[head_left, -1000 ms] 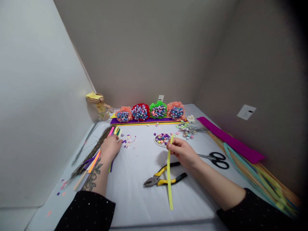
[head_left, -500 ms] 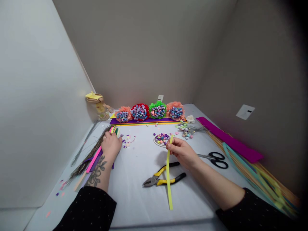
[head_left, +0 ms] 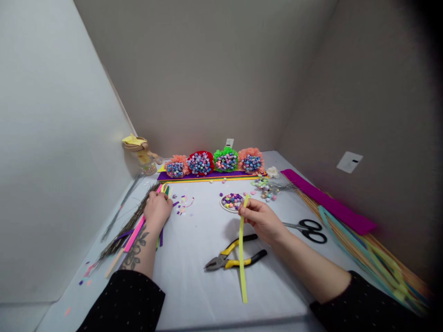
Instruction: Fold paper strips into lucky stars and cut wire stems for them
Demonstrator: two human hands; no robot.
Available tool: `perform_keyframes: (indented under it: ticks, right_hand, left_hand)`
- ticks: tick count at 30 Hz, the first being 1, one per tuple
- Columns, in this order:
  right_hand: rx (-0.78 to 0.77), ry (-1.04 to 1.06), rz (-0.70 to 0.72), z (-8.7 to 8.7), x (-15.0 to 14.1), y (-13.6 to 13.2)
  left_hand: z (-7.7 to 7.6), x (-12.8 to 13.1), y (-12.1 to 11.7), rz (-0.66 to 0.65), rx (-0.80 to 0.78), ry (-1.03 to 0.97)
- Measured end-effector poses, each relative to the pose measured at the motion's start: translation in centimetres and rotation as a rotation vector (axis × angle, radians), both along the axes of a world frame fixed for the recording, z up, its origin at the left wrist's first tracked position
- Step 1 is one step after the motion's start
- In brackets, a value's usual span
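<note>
My right hand (head_left: 261, 219) is closed, pinching the upper end of a yellow paper strip (head_left: 242, 258) between thumb and fingertips. The strip hangs down in front of yellow-and-black pliers (head_left: 235, 254), which lie with handles spread. Just behind this hand is a round dish of small folded paper stars (head_left: 231, 200). On the left, my left hand (head_left: 158, 210) rests curled over a bundle of coloured paper strips (head_left: 135, 234), a pink one showing along the wrist. Its fingertips are partly hidden. Dark thin stems (head_left: 119, 235) lie beside the bundle.
Several star-filled paper flowers (head_left: 225, 160) line the back, with a jar (head_left: 147, 161) at left. To the right are black-handled scissors (head_left: 309, 230), wired stars (head_left: 265, 184), a magenta sheet (head_left: 328, 200) and thin sticks (head_left: 311, 203). Paper scraps (head_left: 183, 203) lie near my left hand.
Under my left hand the strips have shifted: an orange strip by the wrist is no longer visible and a pink one shows there. My right hand keeps its hold on the yellow strip.
</note>
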State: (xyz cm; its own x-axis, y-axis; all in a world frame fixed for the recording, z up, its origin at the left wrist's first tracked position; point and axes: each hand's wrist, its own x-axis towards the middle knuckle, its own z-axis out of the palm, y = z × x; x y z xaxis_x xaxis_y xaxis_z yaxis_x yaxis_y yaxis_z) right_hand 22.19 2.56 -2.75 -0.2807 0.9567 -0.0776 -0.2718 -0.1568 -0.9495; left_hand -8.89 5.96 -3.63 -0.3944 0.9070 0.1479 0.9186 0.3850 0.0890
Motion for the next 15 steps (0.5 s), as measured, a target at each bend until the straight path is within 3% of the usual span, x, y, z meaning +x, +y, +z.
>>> perform_keyframes:
  ticks: [11,15]
  right_hand:
    - [-0.007,0.006,0.003,0.1,0.0,-0.1]
    - [-0.013,0.164,-0.071,1.1,1.5,0.7]
  left_hand:
    - [0.2,-0.4,-0.4,-0.217,-0.032,-0.063]
    - [0.0,0.3,-0.2,-0.209,-0.031,-0.054]
